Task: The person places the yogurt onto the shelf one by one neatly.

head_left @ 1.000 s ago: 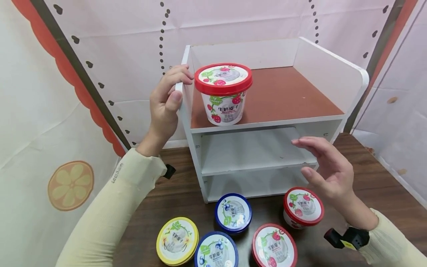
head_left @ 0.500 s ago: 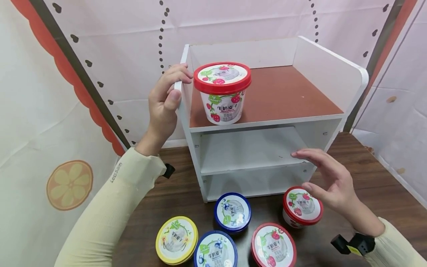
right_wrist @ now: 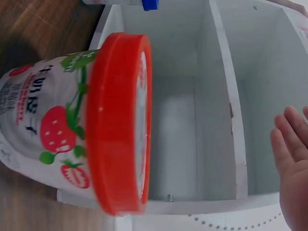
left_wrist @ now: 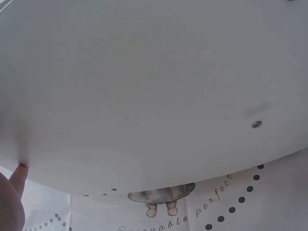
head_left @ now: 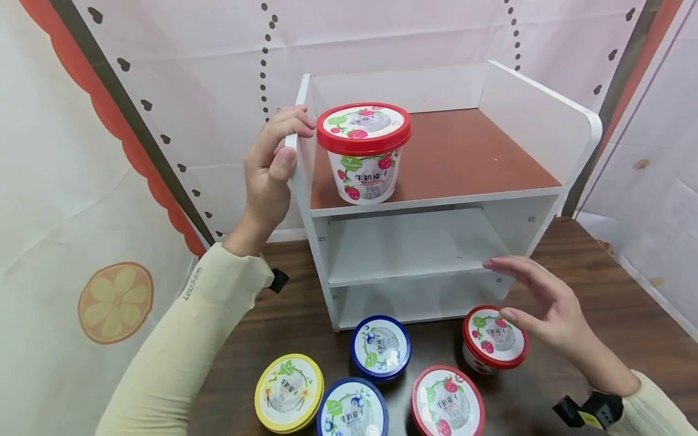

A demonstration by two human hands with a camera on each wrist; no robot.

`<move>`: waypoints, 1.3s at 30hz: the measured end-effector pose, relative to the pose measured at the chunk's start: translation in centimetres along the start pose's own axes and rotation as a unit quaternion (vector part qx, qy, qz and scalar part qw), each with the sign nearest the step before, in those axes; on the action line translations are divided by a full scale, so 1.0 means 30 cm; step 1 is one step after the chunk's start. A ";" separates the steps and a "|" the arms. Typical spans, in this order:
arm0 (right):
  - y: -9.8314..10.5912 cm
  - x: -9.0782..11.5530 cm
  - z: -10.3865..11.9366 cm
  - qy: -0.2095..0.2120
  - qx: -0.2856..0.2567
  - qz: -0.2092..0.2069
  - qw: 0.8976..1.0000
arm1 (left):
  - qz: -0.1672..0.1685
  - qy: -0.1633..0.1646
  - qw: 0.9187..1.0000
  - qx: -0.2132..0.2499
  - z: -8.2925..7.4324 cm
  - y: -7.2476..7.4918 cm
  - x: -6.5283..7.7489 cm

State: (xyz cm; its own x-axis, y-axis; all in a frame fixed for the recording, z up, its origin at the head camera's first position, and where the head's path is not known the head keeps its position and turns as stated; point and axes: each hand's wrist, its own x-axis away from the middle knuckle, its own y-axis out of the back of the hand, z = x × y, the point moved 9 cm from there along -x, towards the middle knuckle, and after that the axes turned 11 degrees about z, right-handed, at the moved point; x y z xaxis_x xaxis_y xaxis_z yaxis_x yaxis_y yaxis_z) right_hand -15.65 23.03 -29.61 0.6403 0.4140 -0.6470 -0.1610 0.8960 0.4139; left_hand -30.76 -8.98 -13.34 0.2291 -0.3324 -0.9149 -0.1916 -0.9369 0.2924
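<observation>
My left hand (head_left: 269, 163) grips the upper left side panel of a white shelf unit (head_left: 317, 254), thumb at the front edge and fingers over the top. Just right of those fingers, a red-lidded strawberry ice cream tub (head_left: 364, 163) stands upright on the brown top shelf. My right hand (head_left: 551, 309) holds nothing, its fingers extended and thumb apart, at the right of a second red-lidded tub (head_left: 495, 339). The thumb overlaps that lid in the head view. This tub (right_wrist: 62, 115) fills the left of the right wrist view, with the fingers (right_wrist: 291, 139) at the far right.
In front of the unit stand a yellow-lidded tub (head_left: 289, 393), two blue-lidded tubs (head_left: 380, 348) and another red-lidded tub (head_left: 448, 402) on the dark wooden table (head_left: 234, 351). Two white compartments lie under the top shelf. Printed cloth (head_left: 180, 60) hangs behind and at both sides.
My right hand has come down and slightly right, from in front of the middle shelf to beside the right-hand red-lidded tub. My left hand keeps its grip on the panel.
</observation>
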 end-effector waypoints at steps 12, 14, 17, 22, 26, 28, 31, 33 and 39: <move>-0.003 0.066 -0.084 -0.071 0.004 0.028 0.997 | 0.011 0.005 1.000 0.001 0.005 0.002 -0.005; -0.004 0.080 -0.096 -0.085 0.009 0.035 0.996 | 0.012 0.005 1.000 0.001 0.007 -0.001 -0.003; -0.002 0.103 -0.106 -0.095 0.022 0.044 0.994 | 0.012 0.003 1.000 0.004 0.007 -0.008 0.000; 0.001 0.133 -0.128 -0.121 0.043 0.049 0.991 | 0.017 0.001 1.000 0.007 0.003 -0.012 0.003; -0.002 0.145 -0.145 -0.132 0.050 0.047 0.989 | 0.015 0.002 1.000 0.006 0.001 -0.008 -0.002; -0.004 0.153 -0.150 -0.138 0.051 0.046 0.988 | 0.015 0.002 1.000 0.005 0.001 -0.007 -0.003; -0.006 0.166 -0.167 -0.164 0.054 0.049 0.984 | 0.015 0.001 1.000 0.006 0.000 -0.006 -0.005; -0.004 0.176 -0.179 -0.182 0.058 0.052 0.980 | 0.013 -0.001 1.000 0.008 0.000 -0.006 -0.008; -0.003 0.204 -0.208 -0.220 0.062 0.062 0.972 | 0.009 -0.002 1.000 0.006 0.001 -0.003 -0.007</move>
State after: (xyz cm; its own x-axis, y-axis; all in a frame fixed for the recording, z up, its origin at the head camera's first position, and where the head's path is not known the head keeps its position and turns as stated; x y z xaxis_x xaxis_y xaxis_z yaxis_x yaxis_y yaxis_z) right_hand -16.40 26.49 -37.59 0.8855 0.3839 -0.2619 -0.1830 0.8061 0.5628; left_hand -30.81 -8.83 -13.18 0.2220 -0.3490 -0.9104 -0.2062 -0.9294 0.3060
